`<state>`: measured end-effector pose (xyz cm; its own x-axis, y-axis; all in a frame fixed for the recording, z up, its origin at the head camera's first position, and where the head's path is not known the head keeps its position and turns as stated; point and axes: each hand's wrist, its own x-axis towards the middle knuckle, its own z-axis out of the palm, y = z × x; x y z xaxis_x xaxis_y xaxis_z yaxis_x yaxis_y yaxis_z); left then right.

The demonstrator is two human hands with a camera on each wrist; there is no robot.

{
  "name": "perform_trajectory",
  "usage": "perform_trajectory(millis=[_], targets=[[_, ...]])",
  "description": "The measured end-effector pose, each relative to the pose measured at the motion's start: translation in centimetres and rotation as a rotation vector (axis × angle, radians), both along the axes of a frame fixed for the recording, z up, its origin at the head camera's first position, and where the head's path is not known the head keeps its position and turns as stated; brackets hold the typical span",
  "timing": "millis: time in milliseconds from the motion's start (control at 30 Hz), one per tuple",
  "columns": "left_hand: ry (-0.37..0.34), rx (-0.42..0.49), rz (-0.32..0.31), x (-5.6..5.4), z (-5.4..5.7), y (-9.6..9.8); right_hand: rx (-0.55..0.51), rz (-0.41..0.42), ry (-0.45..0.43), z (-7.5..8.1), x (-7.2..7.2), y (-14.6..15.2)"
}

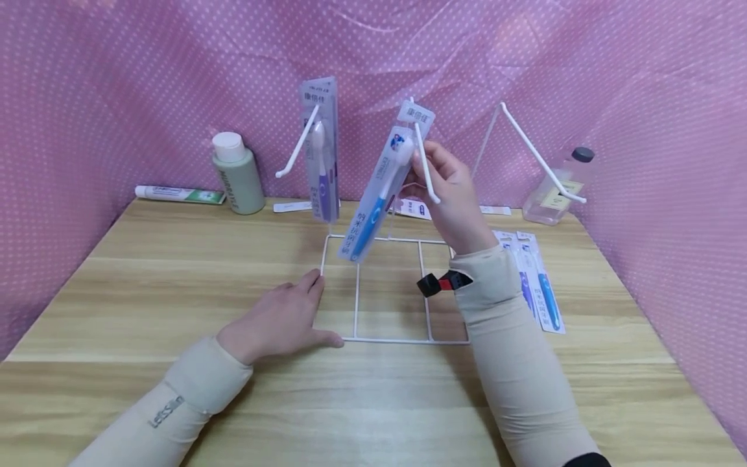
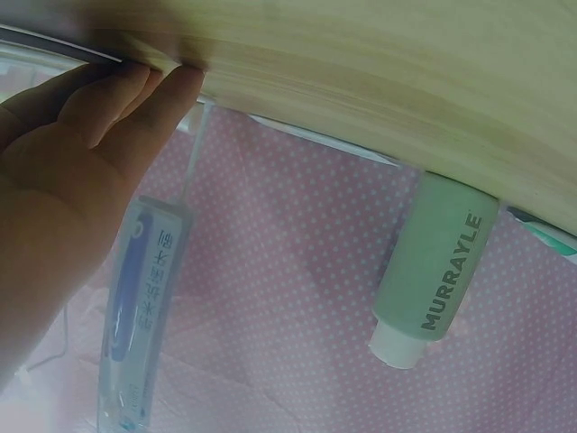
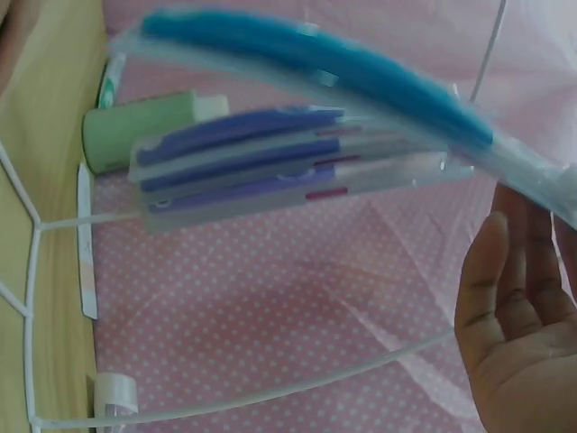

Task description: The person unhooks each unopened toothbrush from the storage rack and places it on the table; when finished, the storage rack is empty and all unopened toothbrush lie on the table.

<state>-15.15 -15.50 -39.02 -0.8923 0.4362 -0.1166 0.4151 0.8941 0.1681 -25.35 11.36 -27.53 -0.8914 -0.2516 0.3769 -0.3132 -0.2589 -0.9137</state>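
Right hand: thumb and fingertips pinch blue toothbrush pack by right edge, upper half. Pack sits left of grip, long axis slanted: header up-right, bottom end down-left, well above table. Middle hook seems to pass through header hole; exact fit too fine to tell. Left hand farther off, low, fingers extended, holding nothing, at left side of wire rack base. Purple toothbrush packs hang on left hook. MURRAYLE bottle behind, left.

glossy clear plastic on the toothbrush pack, smooth-coated wire rack, wood-grain tabletop, creased cloth backdrop
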Motion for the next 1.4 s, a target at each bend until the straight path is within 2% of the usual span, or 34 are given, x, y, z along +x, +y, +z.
perform_trajectory(millis=[200, 400, 600, 900, 1233, 1333, 1400], targets=[[-0.014, 0.012, -0.008, 0.1, 0.2, 0.5, 0.023, 0.049, 0.022, -0.2, 2.1, 1.6], [-0.019, 0.013, 0.0, 0.0, 0.4, 0.6, 0.073, 0.107, 0.126, -0.3, 5.4, 2.9], [-0.021, 0.018, 0.005, 0.1, 0.3, 0.1, 0.112, 0.128, 0.232, -0.3, 8.6, 3.2], [-0.021, 0.022, 0.011, 0.2, 0.2, 0.0, 0.148, 0.087, 0.372, 0.2, 11.5, 3.6], [-0.027, 0.022, 0.006, 0.1, 0.2, 0.3, 0.113, 0.149, 0.488, 0.9, 13.6, 5.5], [-0.03, 0.021, 0.008, 0.0, 0.2, 0.3, 0.108, 0.148, 0.468, 1.0, 13.4, 7.0], [-0.034, 0.019, 0.01, 0.0, 0.2, 0.2, 0.13, 0.158, 0.422, 0.8, 12.9, 8.3]])
